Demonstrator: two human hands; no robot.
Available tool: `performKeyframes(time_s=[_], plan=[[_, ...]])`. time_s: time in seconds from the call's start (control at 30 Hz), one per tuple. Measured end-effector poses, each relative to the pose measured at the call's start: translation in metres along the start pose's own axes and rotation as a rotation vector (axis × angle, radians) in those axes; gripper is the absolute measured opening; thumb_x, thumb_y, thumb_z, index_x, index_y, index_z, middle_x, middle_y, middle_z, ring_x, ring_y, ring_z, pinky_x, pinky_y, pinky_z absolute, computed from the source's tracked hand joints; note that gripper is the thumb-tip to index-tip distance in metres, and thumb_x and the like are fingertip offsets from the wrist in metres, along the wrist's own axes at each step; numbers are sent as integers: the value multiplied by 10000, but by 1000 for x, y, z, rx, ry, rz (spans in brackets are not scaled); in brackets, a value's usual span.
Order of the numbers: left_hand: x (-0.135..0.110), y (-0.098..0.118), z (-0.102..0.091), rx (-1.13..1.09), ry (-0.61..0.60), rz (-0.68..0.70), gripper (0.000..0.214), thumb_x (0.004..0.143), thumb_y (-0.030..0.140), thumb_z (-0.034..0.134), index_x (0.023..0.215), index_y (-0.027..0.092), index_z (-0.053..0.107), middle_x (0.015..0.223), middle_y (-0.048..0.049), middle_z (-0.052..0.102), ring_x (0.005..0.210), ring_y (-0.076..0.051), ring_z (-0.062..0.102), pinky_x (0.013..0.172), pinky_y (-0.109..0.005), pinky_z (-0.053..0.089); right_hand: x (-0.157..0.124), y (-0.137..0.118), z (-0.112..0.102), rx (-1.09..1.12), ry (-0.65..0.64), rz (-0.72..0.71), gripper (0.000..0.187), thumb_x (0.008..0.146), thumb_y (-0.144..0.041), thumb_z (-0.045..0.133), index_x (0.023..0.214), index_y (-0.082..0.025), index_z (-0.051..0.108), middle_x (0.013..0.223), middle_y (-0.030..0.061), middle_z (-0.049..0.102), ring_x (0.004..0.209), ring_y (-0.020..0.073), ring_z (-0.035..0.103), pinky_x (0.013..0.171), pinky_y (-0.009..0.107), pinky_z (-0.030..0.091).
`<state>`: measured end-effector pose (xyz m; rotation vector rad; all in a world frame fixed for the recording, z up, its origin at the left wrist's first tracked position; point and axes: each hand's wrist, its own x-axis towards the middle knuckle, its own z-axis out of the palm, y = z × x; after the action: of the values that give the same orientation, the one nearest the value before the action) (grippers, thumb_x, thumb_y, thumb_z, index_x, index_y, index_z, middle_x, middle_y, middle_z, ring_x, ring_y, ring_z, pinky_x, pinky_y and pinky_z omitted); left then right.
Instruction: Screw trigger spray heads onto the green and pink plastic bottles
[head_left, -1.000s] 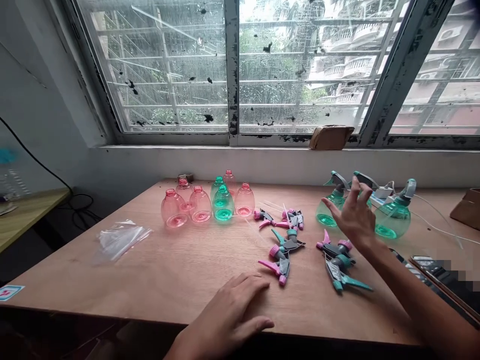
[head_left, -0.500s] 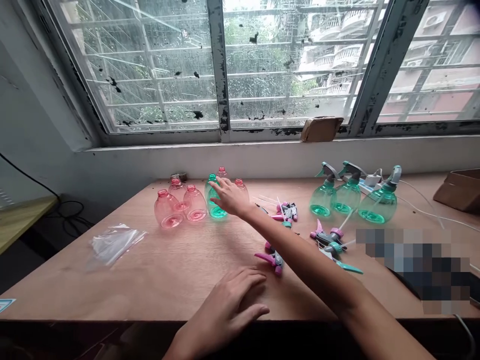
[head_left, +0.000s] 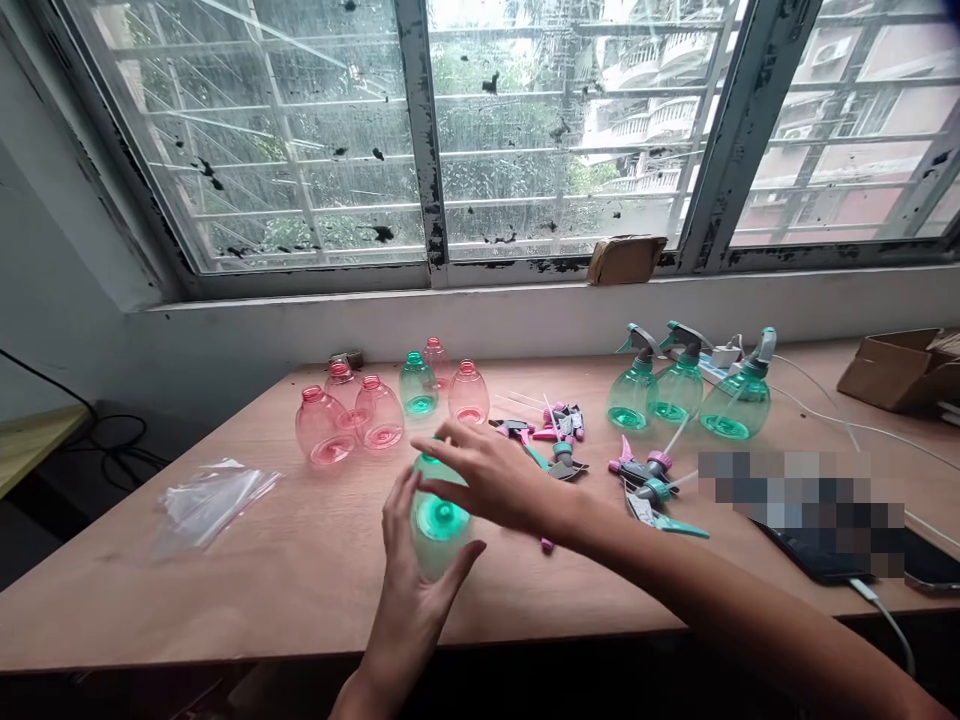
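Note:
A green transparent bottle [head_left: 441, 516] without a spray head is between my hands, slightly blurred, above the table's front part. My left hand [head_left: 412, 575] curves round its left and lower side, thumb apart on the right. From the right, my right hand [head_left: 495, 475] reaches over the bottle's top, fingers around the neck area, which is partly hidden. Behind stand several pink bottles [head_left: 380, 412] and another green bottle [head_left: 418, 385], all without spray heads. Right of my right hand lie loose pink-and-grey spray heads [head_left: 568, 422] and teal-and-grey spray heads [head_left: 651, 490].
Several green bottles with spray heads [head_left: 679, 390] stand at the back right, near a power strip [head_left: 716, 370] and cables. Plastic bags [head_left: 217, 500] lie at left. A phone [head_left: 814, 560] lies at right, and a cardboard box [head_left: 892, 370] sits behind it.
My right hand has come back from the bottle group towards me with a green bottle. My left hand has risen from the table edge to the bottle. The view has shifted slightly.

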<state>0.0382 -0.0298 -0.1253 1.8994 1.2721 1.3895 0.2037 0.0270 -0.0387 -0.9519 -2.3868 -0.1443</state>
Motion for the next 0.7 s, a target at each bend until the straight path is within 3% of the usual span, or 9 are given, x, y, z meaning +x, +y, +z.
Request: performKeyframes(time_s=[0.07, 0.13, 0.2, 0.27, 0.33, 0.43, 0.57, 0.7], plan=[[2, 0, -1, -12, -91, -14, 738, 975, 416, 710, 1579, 341, 292, 1668, -68, 345, 1592, -340, 276, 1300, -551, 269, -28, -5, -8, 71, 24, -2, 424, 1070, -407, 583, 1423, -174, 615, 1235, 162, 697, 1060, 304, 694, 874, 418, 605], [3, 1, -3, -59, -232, -48, 749, 949, 430, 745, 1566, 326, 333, 1620, -85, 447, 1542, -350, 390, 1269, -539, 343, -58, -8, -13, 227, 25, -1, 448, 1067, -393, 592, 1493, -263, 539, 1292, 119, 688, 1118, 279, 691, 943, 407, 603], [3, 3, -5, -110, -389, -78, 781, 907, 420, 803, 1549, 309, 372, 1568, -107, 526, 1482, -354, 486, 1244, -522, 391, -90, -8, -13, 280, 45, 109, 652, 1059, -414, 594, 1628, -298, 298, 1447, 137, 637, 1292, 308, 632, 1047, 460, 570], [2, 5, -6, -130, -463, -94, 809, 877, 381, 838, 1537, 293, 379, 1560, -122, 538, 1470, -353, 502, 1249, -511, 384, -124, -4, -11, 153, 98, 238, 769, 1035, -478, 596, 1659, -309, 179, 1501, 171, 609, 1356, 376, 592, 1072, 575, 544], [1, 6, -7, -142, -471, -112, 851, 858, 341, 854, 1534, 273, 341, 1573, -137, 519, 1479, -349, 491, 1259, -505, 362, -158, 6, -8, -83, 122, 401, 645, 1056, -459, 526, 1626, -294, 273, 1554, 211, 554, 1400, 447, 542, 1091, 696, 477], [3, 5, -7, -168, -533, -131, 869, 834, 312, 879, 1510, 250, 335, 1520, -141, 563, 1445, -341, 525, 1240, -479, 387, -200, 25, -1, -382, 123, 621, 577, 1044, -504, 473, 1520, -177, 456, 1539, 298, 541, 1395, 538, 521, 1024, 737, 498], [7, 8, -8, -67, -616, -53, 993, 713, 289, 976, 1511, 281, 384, 1490, -112, 585, 1414, -367, 535, 1222, -481, 405, -224, 41, 7, -442, 46, 781, 554, 1024, -601, 454, 1367, -186, 583, 1516, 260, 597, 1219, 489, 691, 862, 629, 629], [6, 13, -10, 24, -643, -29, 1015, 748, 310, 952, 1555, 317, 336, 1582, -121, 503, 1472, -385, 470, 1246, -516, 369, -223, 51, 7, -388, 88, 794, 504, 1011, -502, 451, 1389, -188, 561, 1449, 220, 664, 1211, 465, 694, 901, 637, 606]])
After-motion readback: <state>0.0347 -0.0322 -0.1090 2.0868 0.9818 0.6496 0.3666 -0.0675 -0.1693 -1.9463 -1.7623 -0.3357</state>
